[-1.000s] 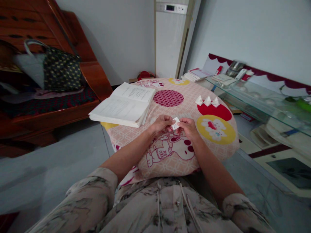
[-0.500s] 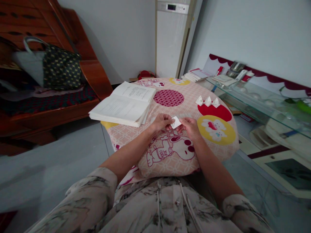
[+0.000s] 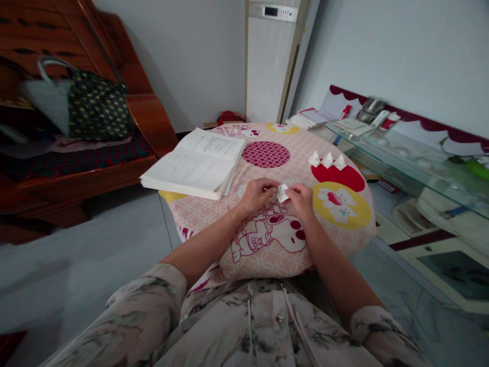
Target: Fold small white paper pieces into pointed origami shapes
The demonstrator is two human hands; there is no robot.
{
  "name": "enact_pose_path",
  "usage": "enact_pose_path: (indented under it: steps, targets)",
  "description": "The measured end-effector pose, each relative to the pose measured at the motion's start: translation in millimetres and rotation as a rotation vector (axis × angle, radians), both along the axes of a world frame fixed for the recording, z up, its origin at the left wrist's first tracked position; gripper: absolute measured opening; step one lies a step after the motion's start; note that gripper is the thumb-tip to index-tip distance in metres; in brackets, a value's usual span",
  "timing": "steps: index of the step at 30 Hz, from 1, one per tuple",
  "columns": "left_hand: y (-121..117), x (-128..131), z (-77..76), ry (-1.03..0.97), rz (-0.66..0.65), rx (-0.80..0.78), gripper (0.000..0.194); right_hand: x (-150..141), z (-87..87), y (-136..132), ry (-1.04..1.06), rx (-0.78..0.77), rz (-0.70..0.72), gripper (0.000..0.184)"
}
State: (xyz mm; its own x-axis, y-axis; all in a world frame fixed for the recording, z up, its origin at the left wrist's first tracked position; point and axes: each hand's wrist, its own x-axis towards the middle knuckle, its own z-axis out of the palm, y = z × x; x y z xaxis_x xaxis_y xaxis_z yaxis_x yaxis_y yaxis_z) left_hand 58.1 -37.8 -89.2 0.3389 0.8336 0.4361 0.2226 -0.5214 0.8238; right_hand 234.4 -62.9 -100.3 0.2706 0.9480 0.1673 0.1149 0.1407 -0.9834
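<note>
Over the near half of the table, a small white folded piece of paper (image 3: pixel 282 193) with some print on it is held up between my two hands. My right hand (image 3: pixel 301 199) pinches its right side between thumb and fingers. My left hand (image 3: pixel 260 194) is curled, its fingertips at the paper's left edge; how firmly they grip is hard to make out. Farther right, three white folded paper pieces (image 3: pixel 327 160) stand in a row on the cloth. An open book (image 3: pixel 194 162) with printed pages lies to the left of my hands.
A patterned tablecloth (image 3: pixel 267 239) covers the round table. Along the right runs a glass shelf (image 3: pixel 412 163) carrying small items. A stack of papers or booklets (image 3: pixel 305 118) sits behind. On the left is a wooden bench (image 3: pixel 148 117) with a dark patterned bag (image 3: pixel 97 104).
The paper has shifted slightly right and tilted. My left hand has changed from a pinch over its left corner to fingertips at its edge; my right hand still pinches it.
</note>
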Motion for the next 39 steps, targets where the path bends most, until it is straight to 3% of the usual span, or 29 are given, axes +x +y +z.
enact_pose_path:
  steps: [4, 7, 10, 12, 15, 21, 26, 32, 36, 39]
  targets:
    - [-7.4, 2.5, 4.5, 0.071, -0.075, 0.037, 0.026, 0.3, 0.7, -2.0, -0.159, 0.065, 0.044, 0.03]
    - [-6.7, 3.5, 3.1, 0.023, -0.09, -0.047, 0.032, 1.7, 2.3, -4.0, -0.275, 0.138, 0.06, 0.039]
    - [-2.8, 5.0, -2.0, -0.027, -0.033, -0.127, 0.029, 1.3, -0.9, -3.3, -0.329, 0.172, 0.107, 0.036]
    - [0.2, 5.7, -5.7, -0.032, 0.054, -0.164, 0.017, -0.1, -4.7, -2.0, -0.285, 0.168, 0.16, 0.03]
    - [4.2, 5.2, -8.9, -0.055, 0.151, -0.267, 0.022, -2.1, -8.5, -1.1, -0.206, 0.133, 0.188, 0.023]
    - [4.7, 4.5, -3.0, -0.426, 0.039, -0.641, 0.009, -2.2, -3.0, -2.0, -0.081, 0.086, -0.043, 0.022]
    - [-0.9, 8.2, 1.9, -0.471, -0.005, -0.717, 0.01, -5.5, 0.8, -0.1, 0.04, -0.003, 0.071, 0.03]
    - [-3.5, 8.3, 0.7, -0.443, -0.149, -0.705, 0.014, -6.5, 6.8, -3.7, 0.202, -0.069, 0.164, 0.027]
    - [-2.6, 2.2, 1.9, -0.41, -0.2, -0.446, 0.026, -1.2, 12.3, -7.7, 0.328, -0.158, 0.216, 0.026]
    - [-6.1, -1.5, 5.7, -0.273, -0.273, -0.208, 0.027, 2.9, 14.5, -8.9, 0.381, -0.258, 0.308, 0.024]
